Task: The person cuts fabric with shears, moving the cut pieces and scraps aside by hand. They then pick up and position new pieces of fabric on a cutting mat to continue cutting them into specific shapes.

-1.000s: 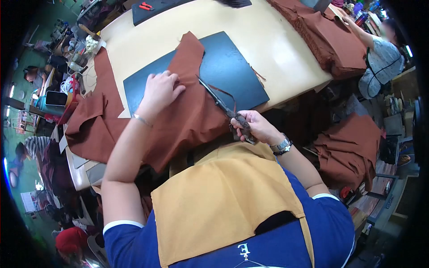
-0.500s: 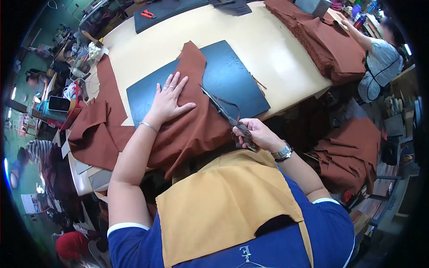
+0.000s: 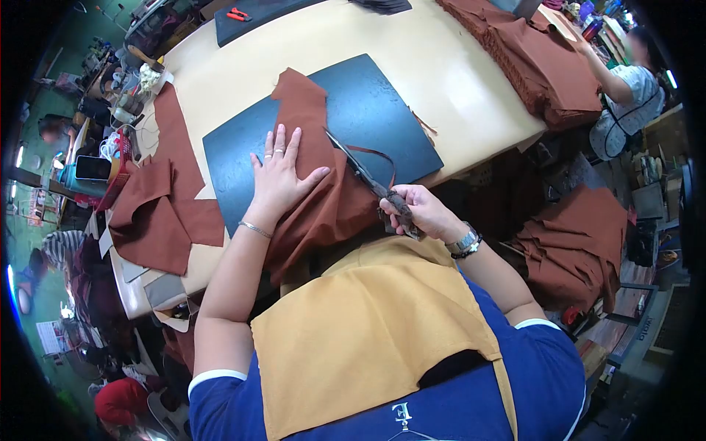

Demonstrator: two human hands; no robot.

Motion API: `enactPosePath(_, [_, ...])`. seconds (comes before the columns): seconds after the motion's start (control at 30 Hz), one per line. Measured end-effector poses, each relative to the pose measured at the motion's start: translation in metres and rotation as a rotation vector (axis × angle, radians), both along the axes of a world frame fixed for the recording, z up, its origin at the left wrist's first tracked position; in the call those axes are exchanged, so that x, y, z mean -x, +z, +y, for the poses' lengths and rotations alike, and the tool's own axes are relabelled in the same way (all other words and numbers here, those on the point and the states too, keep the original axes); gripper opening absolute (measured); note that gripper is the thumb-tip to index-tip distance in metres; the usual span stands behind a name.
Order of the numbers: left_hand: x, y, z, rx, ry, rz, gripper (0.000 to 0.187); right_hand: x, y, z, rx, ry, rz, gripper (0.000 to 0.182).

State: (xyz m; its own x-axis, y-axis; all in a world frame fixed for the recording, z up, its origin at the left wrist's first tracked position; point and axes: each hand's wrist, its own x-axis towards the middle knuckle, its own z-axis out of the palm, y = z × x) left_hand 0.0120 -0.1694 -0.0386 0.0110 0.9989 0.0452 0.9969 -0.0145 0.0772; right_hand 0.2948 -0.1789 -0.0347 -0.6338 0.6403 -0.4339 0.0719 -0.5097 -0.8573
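Where material [image 3: 309, 110] lies, left fingers [image 3: 280, 145] rest; right fingers [image 3: 406, 194] hold scissors [image 3: 371, 181].

Across the upper centre, a cream table [image 3: 441, 73] is supporting a dark mat [image 3: 382, 103] bearing a rust-brown sheet [image 3: 331, 202]. A brown stack [image 3: 544, 70] is lying at upper right.

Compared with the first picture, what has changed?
The left grip, curled before, now lies flat on the brown cloth, whose far end slid left and nearer across the mat. A gap now separates it from the cloth piece at left. The right grip still holds the scissors; the mat stayed put.
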Motion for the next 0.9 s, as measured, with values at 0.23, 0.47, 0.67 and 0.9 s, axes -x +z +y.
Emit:
enactPosePath(0.23, [-0.022, -0.002, -0.019, -0.023, 0.071, 0.056, 0.094, 0.001, 0.008, 0.002, 0.015, 0.027, -0.031, 0.030])
enactPosePath(0.47, [-0.020, 0.006, -0.017, -0.073, 0.015, 0.116, 0.066, 0.001, 0.006, -0.007, -0.038, 0.005, -0.018, 0.026])
enactPosePath(0.67, [-0.002, 0.059, 0.027, 0.129, -0.121, 0.071, 0.047, 0.002, 0.004, -0.006, 0.004, 0.004, 0.001, 0.027])
enactPosePath(0.9, [0.011, -0.009, 0.024, -0.074, -0.147, -0.013, 0.071, 0.005, 0.012, -0.005, 0.008, -0.001, -0.018, 0.028])
